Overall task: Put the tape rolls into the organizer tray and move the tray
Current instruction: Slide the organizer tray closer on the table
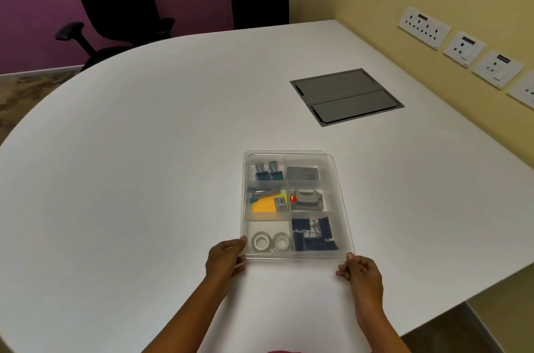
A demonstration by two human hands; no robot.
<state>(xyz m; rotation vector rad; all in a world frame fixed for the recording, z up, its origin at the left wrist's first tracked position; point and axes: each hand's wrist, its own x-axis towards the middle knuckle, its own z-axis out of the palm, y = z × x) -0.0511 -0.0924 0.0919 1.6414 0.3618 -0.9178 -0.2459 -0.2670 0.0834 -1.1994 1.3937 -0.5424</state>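
A clear plastic organizer tray (341, 193) with several compartments sits on the white table in front of me. Two clear tape rolls (271, 241) lie side by side in its near left compartment. My left hand (224, 258) grips the tray's near left corner, thumb over the rim. My right hand (362, 271) grips the near right corner, thumb against the rim. The other compartments hold stamps, a stapler, yellow sticky notes, a hole punch, a grey box and dark blue binder clips.
A grey cable hatch (346, 95) is set flush in the white table (144, 165) at the far right. Two black office chairs (121, 6) stand behind the table. Wall sockets (462, 46) line the yellow wall on the right.
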